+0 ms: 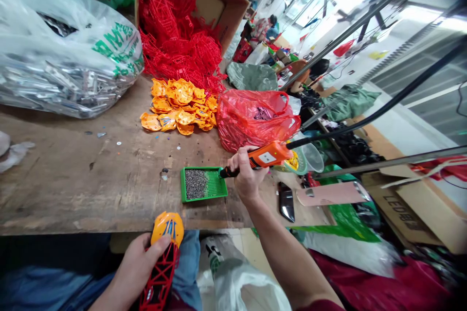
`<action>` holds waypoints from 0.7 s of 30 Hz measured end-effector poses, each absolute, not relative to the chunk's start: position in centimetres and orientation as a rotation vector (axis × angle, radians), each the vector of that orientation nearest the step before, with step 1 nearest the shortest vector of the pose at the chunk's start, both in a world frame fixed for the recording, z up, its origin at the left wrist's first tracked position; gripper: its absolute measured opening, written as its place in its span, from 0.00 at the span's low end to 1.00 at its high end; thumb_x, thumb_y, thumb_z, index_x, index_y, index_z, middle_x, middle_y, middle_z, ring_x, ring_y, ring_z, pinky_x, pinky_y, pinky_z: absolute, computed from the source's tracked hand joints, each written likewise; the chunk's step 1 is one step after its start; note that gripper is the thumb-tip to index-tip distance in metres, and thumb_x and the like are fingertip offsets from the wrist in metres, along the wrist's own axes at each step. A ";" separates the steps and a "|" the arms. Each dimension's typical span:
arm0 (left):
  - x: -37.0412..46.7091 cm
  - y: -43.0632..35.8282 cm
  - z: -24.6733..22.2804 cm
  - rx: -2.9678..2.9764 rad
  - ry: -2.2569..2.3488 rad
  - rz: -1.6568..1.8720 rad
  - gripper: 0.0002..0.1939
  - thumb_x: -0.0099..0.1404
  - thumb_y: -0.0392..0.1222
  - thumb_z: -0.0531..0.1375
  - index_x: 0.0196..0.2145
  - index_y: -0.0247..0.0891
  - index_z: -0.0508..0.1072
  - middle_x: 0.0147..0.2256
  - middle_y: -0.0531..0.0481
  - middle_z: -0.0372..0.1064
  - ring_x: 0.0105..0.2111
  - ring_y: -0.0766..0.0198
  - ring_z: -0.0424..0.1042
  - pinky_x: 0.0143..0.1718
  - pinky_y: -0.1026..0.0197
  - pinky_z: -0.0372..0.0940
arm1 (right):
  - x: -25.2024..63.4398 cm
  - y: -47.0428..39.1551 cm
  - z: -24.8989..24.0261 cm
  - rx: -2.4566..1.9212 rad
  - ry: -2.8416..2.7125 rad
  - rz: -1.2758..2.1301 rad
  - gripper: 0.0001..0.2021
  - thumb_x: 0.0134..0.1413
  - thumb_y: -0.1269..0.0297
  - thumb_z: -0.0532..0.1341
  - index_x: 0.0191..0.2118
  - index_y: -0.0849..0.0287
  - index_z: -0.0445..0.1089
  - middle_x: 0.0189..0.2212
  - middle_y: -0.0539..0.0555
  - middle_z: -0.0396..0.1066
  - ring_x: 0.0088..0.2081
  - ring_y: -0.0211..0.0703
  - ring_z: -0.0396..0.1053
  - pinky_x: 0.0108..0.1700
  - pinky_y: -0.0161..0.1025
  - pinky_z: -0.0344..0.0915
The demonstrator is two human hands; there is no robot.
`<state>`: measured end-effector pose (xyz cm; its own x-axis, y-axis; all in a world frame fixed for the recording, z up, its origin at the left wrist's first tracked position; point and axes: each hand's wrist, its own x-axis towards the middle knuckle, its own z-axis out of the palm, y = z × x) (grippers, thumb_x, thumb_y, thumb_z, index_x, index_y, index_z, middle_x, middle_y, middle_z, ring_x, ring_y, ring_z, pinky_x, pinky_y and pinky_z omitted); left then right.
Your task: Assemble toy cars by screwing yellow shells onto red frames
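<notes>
My left hand (137,258) is closed on a red lattice toy frame (163,272) with an orange plastic cover (168,226) at its top end, the thumb pressing on the cover. The frame's lower end runs out of view. In my right hand (248,179) is an orange and black electric screwdriver (268,154), its cable leading off to the upper right. Its dark tip points down into the right side of a green tray (183,194). Small metal screws (196,183) are heaped in the tray's left part. Whether the tip touches a screw, I cannot tell.
Orange covers (182,104) lie piled behind the tray, before a cardboard box (233,7) of red frames. A clear bag of metal parts (69,77) stands left, a red plastic bag (255,119) right. A black phone (286,201) lies near the table edge.
</notes>
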<state>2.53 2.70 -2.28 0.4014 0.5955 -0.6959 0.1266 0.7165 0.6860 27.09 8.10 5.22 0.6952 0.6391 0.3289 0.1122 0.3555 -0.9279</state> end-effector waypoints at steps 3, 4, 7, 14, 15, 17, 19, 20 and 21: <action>2.6 2.7 -2.2 0.741 1.140 0.337 0.21 0.53 0.59 0.64 0.24 0.35 0.73 0.17 0.49 0.71 0.16 0.62 0.67 0.16 0.63 0.61 | 27.0 8.1 5.5 -1.173 -0.770 0.391 0.14 0.51 0.61 0.68 0.33 0.56 0.60 0.14 0.37 0.56 0.14 0.29 0.54 0.20 0.32 0.59; 2.5 2.7 -2.3 0.743 1.142 0.337 0.21 0.53 0.58 0.63 0.24 0.35 0.73 0.17 0.49 0.71 0.16 0.62 0.67 0.16 0.63 0.62 | 27.0 8.0 5.7 -1.172 -0.774 0.386 0.14 0.52 0.61 0.67 0.33 0.56 0.60 0.14 0.37 0.55 0.14 0.29 0.53 0.20 0.32 0.59; 2.5 2.6 -2.7 0.752 1.139 0.339 0.20 0.53 0.58 0.63 0.24 0.35 0.73 0.17 0.49 0.72 0.16 0.62 0.67 0.17 0.64 0.62 | 26.9 7.7 6.2 -1.160 -0.793 0.365 0.13 0.53 0.58 0.66 0.34 0.56 0.61 0.14 0.38 0.56 0.14 0.29 0.53 0.21 0.32 0.60; 2.3 2.8 -3.8 0.742 1.070 0.284 0.22 0.52 0.60 0.64 0.25 0.34 0.73 0.18 0.48 0.73 0.18 0.61 0.68 0.18 0.63 0.63 | 25.0 6.5 8.4 -1.140 -0.798 0.470 0.12 0.55 0.60 0.66 0.32 0.55 0.60 0.14 0.38 0.53 0.15 0.30 0.51 0.22 0.32 0.57; 2.3 2.9 -3.8 0.748 1.061 0.282 0.22 0.52 0.60 0.64 0.25 0.34 0.74 0.19 0.47 0.73 0.18 0.61 0.69 0.19 0.62 0.63 | 24.3 6.1 8.8 -1.134 -0.812 0.490 0.12 0.56 0.61 0.65 0.31 0.55 0.59 0.14 0.38 0.52 0.15 0.30 0.51 0.22 0.32 0.57; 2.2 2.9 -3.6 0.773 1.057 0.290 0.21 0.53 0.58 0.64 0.25 0.34 0.73 0.19 0.47 0.73 0.19 0.61 0.69 0.20 0.62 0.63 | 22.8 5.2 9.5 -1.127 -0.857 0.528 0.13 0.58 0.61 0.63 0.29 0.55 0.58 0.14 0.38 0.52 0.15 0.30 0.50 0.23 0.32 0.58; 2.0 2.9 -3.3 0.803 1.054 0.292 0.20 0.55 0.57 0.63 0.25 0.34 0.73 0.19 0.47 0.73 0.19 0.61 0.69 0.21 0.62 0.63 | 21.0 4.1 10.1 -1.117 -0.921 0.557 0.14 0.60 0.60 0.62 0.28 0.55 0.57 0.14 0.38 0.52 0.15 0.30 0.51 0.24 0.33 0.60; 2.0 2.9 -3.2 0.812 1.048 0.288 0.20 0.56 0.56 0.62 0.26 0.34 0.73 0.20 0.47 0.73 0.19 0.61 0.69 0.21 0.62 0.63 | 20.2 3.5 10.3 -1.122 -0.959 0.576 0.14 0.60 0.59 0.61 0.28 0.54 0.57 0.14 0.38 0.52 0.14 0.30 0.51 0.24 0.33 0.61; 1.9 2.9 -3.0 0.817 1.040 0.285 0.20 0.57 0.56 0.61 0.26 0.33 0.73 0.20 0.47 0.73 0.20 0.60 0.69 0.21 0.62 0.63 | 19.3 2.9 10.5 -1.132 -0.991 0.605 0.14 0.60 0.57 0.61 0.28 0.54 0.57 0.14 0.38 0.52 0.14 0.31 0.52 0.24 0.34 0.62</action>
<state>1.91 2.93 -3.02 0.5019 0.5694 -0.6510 0.1588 0.6792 0.7165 19.33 2.86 10.48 0.4610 0.8212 0.3365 0.0760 0.3412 -0.9369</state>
